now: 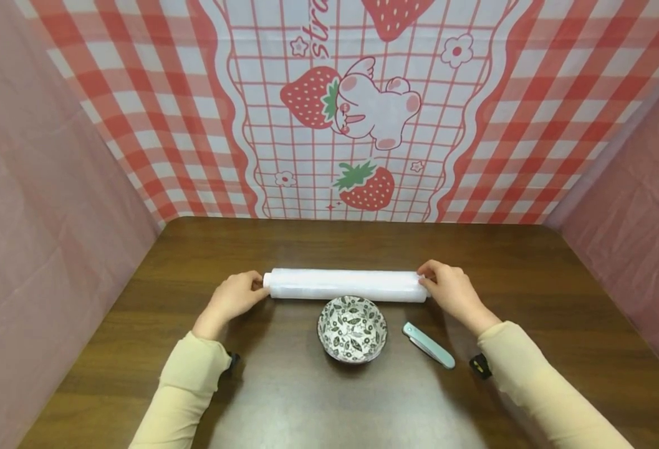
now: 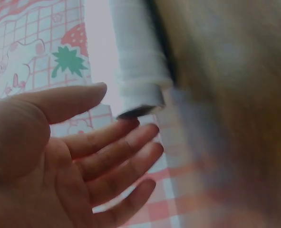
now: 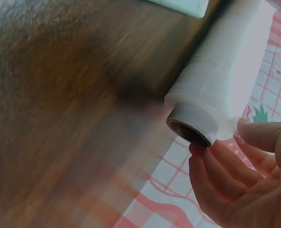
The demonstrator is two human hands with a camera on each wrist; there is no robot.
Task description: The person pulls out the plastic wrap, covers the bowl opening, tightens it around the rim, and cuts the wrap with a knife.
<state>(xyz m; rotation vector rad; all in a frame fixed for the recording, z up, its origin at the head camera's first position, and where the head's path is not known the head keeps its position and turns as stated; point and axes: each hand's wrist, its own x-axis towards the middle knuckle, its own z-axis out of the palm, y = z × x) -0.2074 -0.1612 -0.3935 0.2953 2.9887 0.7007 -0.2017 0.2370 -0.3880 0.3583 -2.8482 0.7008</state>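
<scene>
A roll of clear plastic wrap (image 1: 348, 285) lies crosswise on the table, its white core (image 2: 142, 98) sticking out at both ends. At the left end is my left hand (image 1: 238, 294), fingers loosely bent and fingertips right at the core's opening; its thumb (image 2: 81, 99) stands off the roll in the left wrist view. My right hand (image 1: 449, 290) holds the right end. Its thumb (image 3: 261, 135) is at the film's edge and other fingertips lie against the core's rim. Just in front of the roll sits a bowl (image 1: 351, 330) with a dark leaf pattern.
A folded light-green knife (image 1: 428, 346) lies right of the bowl, near my right wrist. The brown wooden table (image 1: 284, 399) runs back to a strawberry-print cloth (image 1: 363, 187). Pink cloth (image 1: 43, 218) hangs on both sides.
</scene>
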